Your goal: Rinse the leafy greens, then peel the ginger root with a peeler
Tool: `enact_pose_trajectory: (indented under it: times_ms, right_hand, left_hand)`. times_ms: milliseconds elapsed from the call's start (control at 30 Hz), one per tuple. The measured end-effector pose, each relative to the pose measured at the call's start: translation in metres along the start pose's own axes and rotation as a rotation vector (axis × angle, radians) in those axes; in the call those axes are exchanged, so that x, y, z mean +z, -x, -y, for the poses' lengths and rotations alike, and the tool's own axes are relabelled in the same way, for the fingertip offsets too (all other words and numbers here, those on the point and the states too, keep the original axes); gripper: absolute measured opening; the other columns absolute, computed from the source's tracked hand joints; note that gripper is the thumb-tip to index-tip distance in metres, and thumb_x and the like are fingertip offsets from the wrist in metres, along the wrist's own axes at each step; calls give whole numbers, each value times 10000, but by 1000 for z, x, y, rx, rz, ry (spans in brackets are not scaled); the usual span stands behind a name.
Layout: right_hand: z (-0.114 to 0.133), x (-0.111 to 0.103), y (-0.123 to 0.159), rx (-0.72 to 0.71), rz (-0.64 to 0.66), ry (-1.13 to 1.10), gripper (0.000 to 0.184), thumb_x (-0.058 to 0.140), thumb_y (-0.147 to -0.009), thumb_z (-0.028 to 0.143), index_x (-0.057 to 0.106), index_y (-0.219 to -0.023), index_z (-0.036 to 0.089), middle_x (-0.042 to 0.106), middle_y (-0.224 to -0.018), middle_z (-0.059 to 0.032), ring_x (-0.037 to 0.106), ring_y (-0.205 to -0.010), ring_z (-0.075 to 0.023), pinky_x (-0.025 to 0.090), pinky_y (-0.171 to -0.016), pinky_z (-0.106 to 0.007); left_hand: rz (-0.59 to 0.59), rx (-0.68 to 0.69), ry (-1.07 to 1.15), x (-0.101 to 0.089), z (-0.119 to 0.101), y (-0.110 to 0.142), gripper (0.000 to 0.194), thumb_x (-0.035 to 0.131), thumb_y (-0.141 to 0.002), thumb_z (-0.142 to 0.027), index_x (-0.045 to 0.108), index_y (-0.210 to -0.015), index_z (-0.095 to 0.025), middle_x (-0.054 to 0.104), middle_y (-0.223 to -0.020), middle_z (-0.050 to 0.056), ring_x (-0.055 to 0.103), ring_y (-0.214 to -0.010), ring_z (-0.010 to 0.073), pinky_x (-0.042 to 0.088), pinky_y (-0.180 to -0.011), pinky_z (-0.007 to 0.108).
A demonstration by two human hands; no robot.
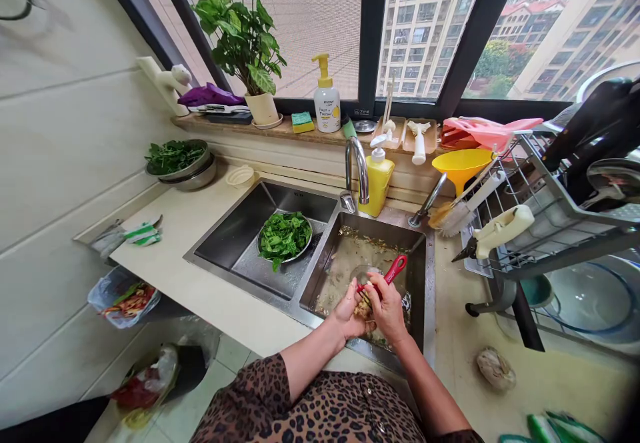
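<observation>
Red handle [397, 268] slants away rightward, free end nearer my right hand [389, 312]; left hand [349, 314] curled too, can't tell either grip.

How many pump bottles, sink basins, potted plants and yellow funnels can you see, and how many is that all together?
Pump bottles (white bottle, yellow bottle): 2
Sink basins (left basin, right basin): 2
Potted plant: 1
Yellow funnel: 1
Total: 6

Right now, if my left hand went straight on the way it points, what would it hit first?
Your left hand would probably meet your right hand first; any gap between them is unclear.
</observation>
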State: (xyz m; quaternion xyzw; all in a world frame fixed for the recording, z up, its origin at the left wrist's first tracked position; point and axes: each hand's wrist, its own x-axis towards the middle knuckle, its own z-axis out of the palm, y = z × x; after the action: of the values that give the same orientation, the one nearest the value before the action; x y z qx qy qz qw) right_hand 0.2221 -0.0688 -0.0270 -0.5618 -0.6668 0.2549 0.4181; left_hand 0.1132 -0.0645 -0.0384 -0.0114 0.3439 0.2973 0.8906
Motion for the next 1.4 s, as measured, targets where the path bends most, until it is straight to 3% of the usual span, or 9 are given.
enact_pose_trajectory:
  times_ms: [100, 233, 367, 600, 700, 767, 967, 1300, 1400]
  right_hand:
    - [-7, -3, -2, 67, 36, 37, 278, 412, -860, 400, 589, -887, 188, 643, -856, -58, 580, -775, -164, 432, -698, -251]
    - [-10, -6, -1, 109, 121, 82, 329, 372, -870, 449, 567, -817, 189, 577, -640, -4, 523, -591, -139, 376, -569, -220]
    - [-6, -7, 0, 37, 200, 125, 313, 361, -880, 429, 560, -813, 197, 586, -709, -19, 524, -652, -140, 367, -597, -213]
    - [-35, -21, -14, 133, 90, 491, 323, 391, -873, 441, 587, -811, 193, 565, -646, -28, 488, -589, -134, 269, -522, -208]
    - [-45, -28, -19, 180, 26, 626, 288, 463, -842, 435, 587, -755, 190, 554, -618, -31, 480, -594, -145, 237, -504, -212]
    - [-40, -28, -18, 167, -30, 499, 296, 442, -851, 438, 579, -774, 187, 568, -627, -28, 496, -592, -143, 282, -519, -213]
    - [-4, -10, -5, 97, 11, 19, 317, 378, -874, 426, 580, -890, 183, 635, -731, -26, 567, -617, -131, 402, -592, -211]
    - [-40, -16, -16, 140, -64, 574, 330, 399, -874, 428, 587, -767, 179, 544, -578, -22, 441, -478, -119, 216, -466, -213]
    - [-38, -18, -19, 147, -126, 455, 317, 393, -879, 420, 571, -775, 179, 558, -607, -19, 459, -508, -115, 258, -490, -205]
  left_hand:
    - [119, 5, -214, -8, -1, 5, 539, 463, -710, -672, 555, -821, -153, 574, -617, 14, 522, -457, 115, 327, -417, 192]
    - [224, 110, -408, -15, -3, 9, 444, 761, -582, -315, 507, -914, -166, 520, -604, -44, 494, -455, 64, 256, -393, 145]
    - [174, 149, -493, -12, -3, 9, 313, 718, -549, -142, 498, -771, -139, 469, -509, -62, 412, -391, 33, 203, -365, 144]
    - [245, 75, -442, -9, -12, 21, 415, 701, -608, -152, 526, -983, -126, 594, -775, 44, 394, -414, -5, 136, -344, 125]
    - [229, 141, -443, -12, -16, 26, 472, 694, -653, -172, 499, -1081, -125, 602, -922, 101, 453, -462, 8, 228, -355, 120]
    - [188, 216, -434, -12, -16, 25, 468, 683, -684, -225, 474, -1093, -138, 593, -961, 99, 510, -492, 35, 313, -377, 136]
    - [161, 285, -494, -8, -7, 19, 449, 639, -726, -377, 430, -1068, -175, 534, -758, -7, 441, -403, 15, 251, -334, 123]
    - [122, 211, -516, -13, -6, 27, 404, 643, -702, -319, 434, -1015, -171, 508, -689, -33, 294, -358, -16, 57, -354, 152]
    - [42, 250, -579, -14, -8, 25, 450, 636, -694, -337, 421, -1053, -172, 509, -676, -40, 288, -346, -15, 51, -359, 157]
